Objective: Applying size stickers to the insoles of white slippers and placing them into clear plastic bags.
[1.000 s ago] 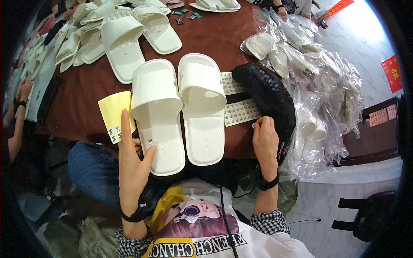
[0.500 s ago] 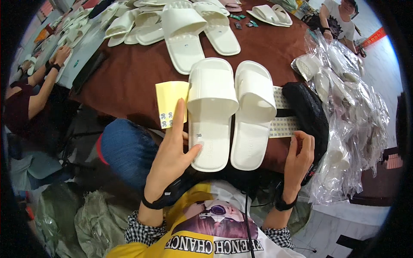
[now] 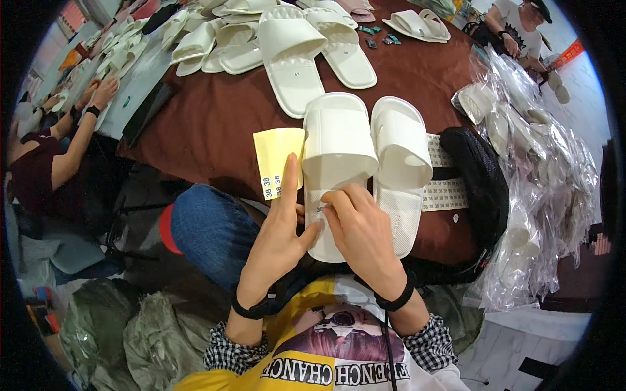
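Observation:
Two white slippers lie side by side at the table's near edge, a left slipper (image 3: 336, 130) and a right slipper (image 3: 400, 140). My left hand (image 3: 277, 238) holds a yellow sticker sheet (image 3: 277, 153), its index finger stretched along the sheet and its thumb against the left slipper's edge. Fingers of my right hand (image 3: 362, 231) are pinched together over that slipper's insole, right at a small printed sticker (image 3: 319, 209) that they partly cover. Whether something sits between those fingertips is hidden.
Printed sticker sheets (image 3: 443, 195) lie right of the slippers, beneath a black mesh pouch (image 3: 479, 176). Bagged slippers (image 3: 521, 150) heap up at the right. More white slippers (image 3: 297, 58) crowd the far side. Co-workers sit at left (image 3: 65, 143) and far right (image 3: 518, 32).
My right hand has moved left from beside the sticker sheets onto the left slipper's insole. My left hand keeps its hold on the yellow sheet. The whole view has shifted slightly.

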`<action>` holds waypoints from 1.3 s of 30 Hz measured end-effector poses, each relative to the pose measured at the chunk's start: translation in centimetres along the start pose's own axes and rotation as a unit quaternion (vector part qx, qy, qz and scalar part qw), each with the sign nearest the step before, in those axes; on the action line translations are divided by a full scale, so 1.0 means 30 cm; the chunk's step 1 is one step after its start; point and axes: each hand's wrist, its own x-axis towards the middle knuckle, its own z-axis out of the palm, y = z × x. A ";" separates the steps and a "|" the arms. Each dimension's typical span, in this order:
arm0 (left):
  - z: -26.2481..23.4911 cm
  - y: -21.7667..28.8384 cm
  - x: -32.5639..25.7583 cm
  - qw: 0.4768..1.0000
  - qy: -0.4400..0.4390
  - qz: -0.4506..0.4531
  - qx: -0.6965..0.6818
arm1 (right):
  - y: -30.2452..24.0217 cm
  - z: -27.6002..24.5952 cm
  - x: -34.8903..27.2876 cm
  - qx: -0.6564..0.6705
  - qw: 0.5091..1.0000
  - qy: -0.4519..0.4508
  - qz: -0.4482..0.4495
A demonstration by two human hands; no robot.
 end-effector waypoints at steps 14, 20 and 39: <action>-0.007 -0.004 0.005 1.000 -0.001 0.011 0.018 | 0.000 0.021 0.005 -0.045 0.998 -0.029 -0.022; -0.002 -0.009 0.007 1.000 -0.008 -0.007 -0.010 | 0.020 -0.036 -0.042 0.090 0.995 -0.033 0.042; -0.084 0.118 -0.072 0.964 0.166 0.103 0.180 | 0.469 -0.381 -0.367 -0.037 0.924 0.162 0.343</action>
